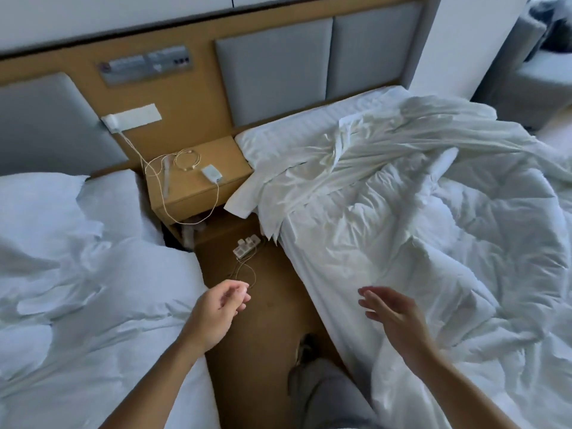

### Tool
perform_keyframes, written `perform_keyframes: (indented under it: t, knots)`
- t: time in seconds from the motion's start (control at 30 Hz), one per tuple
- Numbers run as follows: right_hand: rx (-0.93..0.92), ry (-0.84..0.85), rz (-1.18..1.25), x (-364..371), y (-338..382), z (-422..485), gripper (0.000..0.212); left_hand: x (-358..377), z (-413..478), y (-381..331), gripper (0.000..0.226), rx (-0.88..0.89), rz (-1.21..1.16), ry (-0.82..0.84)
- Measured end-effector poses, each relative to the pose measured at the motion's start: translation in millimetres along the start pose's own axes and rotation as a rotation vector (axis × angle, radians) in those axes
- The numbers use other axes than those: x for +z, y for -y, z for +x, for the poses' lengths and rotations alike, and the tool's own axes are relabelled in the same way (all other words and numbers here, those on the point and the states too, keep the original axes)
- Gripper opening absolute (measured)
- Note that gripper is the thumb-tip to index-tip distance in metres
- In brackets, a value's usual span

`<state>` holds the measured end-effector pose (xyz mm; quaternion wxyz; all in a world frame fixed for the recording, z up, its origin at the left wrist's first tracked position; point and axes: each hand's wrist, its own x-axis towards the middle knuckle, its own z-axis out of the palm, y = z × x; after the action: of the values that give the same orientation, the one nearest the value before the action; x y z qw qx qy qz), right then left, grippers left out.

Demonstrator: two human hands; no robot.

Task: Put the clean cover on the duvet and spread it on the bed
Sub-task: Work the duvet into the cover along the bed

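The right bed (322,283) fills most of the view, its sheet bare along the left edge. The bare duvet (470,243) lies heaped across the bed's right and near part, so by my reading it has not yet gone into its case. The left bed (77,274) is made up and only narrows the aisle. The clean cover (325,162) lies crumpled across the far end of the right bed, one corner hanging off towards the bedside desk (198,171), probably dropped there to be within reach for opening out. The right hand (390,308) hovers over the near bed edge with fingers straight and spread, its grip wide open and on nothing. The left hand (221,308) hangs over the aisle with fingers loosely curled, its grip also empty. Both are well short of the cover, so a reach or step forward seems needed. A power strip (246,247) with thin cables lies on the floor in that path and could catch a foot, and a charger (212,174) sits on the desk beside the hanging corner.
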<state>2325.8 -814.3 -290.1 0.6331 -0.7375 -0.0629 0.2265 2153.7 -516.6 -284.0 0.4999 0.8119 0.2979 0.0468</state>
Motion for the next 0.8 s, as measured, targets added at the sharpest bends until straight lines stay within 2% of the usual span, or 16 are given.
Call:
perform_keyframes:
  t: [0.13, 0.23, 0.3, 0.37, 0.47, 0.63, 0.73, 0.8]
  knots:
    - [0.034, -0.028, 0.004, 25, -4, 103, 0.014, 10, 131, -26, 0.011, 0.055, 0.144, 0.134]
    - [0.044, -0.046, -0.001, 39, 1, 187, 0.017, 24, 230, -58, 0.011, 0.089, 0.228, 0.210]
    - [0.051, -0.040, 0.001, 44, 8, 236, 0.009, 34, 289, -82, 0.013, 0.106, 0.254, 0.237]
    - [0.049, -0.031, -0.021, 45, 14, 283, 0.022, 45, 343, -100, 0.010, 0.120, 0.266, 0.251]
    - [0.093, -0.063, -0.017, 46, 18, 346, 0.028, 63, 412, -115, 0.006, 0.107, 0.308, 0.271]
    - [0.206, -0.133, 0.103, 69, -7, 468, 0.013, 129, 534, -108, 0.029, 0.108, 0.413, 0.342]
    - [0.233, -0.212, 0.222, 89, -31, 549, 0.017, 185, 617, -89, 0.040, 0.118, 0.486, 0.312]
    - [0.250, -0.289, 0.262, 100, -49, 603, 0.022, 227, 677, -71, 0.061, 0.086, 0.567, 0.291]
